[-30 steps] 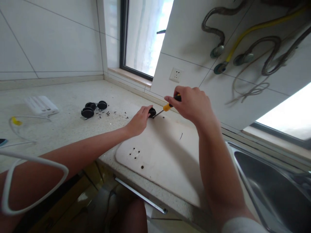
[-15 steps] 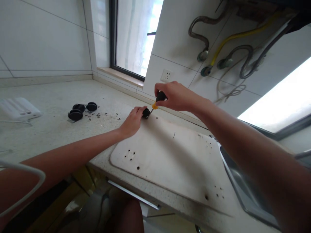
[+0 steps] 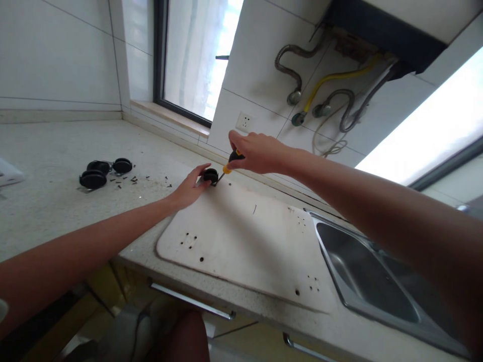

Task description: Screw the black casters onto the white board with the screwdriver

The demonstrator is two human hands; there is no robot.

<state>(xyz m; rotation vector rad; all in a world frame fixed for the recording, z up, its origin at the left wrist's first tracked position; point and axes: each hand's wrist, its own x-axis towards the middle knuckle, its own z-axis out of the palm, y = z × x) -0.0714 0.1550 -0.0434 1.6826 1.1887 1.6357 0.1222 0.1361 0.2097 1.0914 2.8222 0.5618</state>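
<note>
My right hand [image 3: 258, 153] is wrapped round the black and yellow handle of a screwdriver [image 3: 227, 169]. The shaft slants down to the left, and its tip meets the base of a black caster wheel [image 3: 210, 175]. Thumb and fingers of my left hand [image 3: 186, 192] sit on either side of that caster, steadying it at the far left corner of a white board [image 3: 241, 236]. Groups of small screw holes mark the board's other corners. The screw under the tip is too small to make out.
Several loose casters [image 3: 93, 179] lie on the countertop [image 3: 56, 146] to the left, with small dark screws [image 3: 134, 179] scattered beside them. A steel sink [image 3: 362, 271] adjoins the board at right. Hoses and a yellow pipe [image 3: 320, 83] hang on the wall behind.
The view has shifted right, bringing more of the sink into sight. My left hand's fingers have opened slightly around the caster, showing more of it. The screwdriver stays at the caster's base.
</note>
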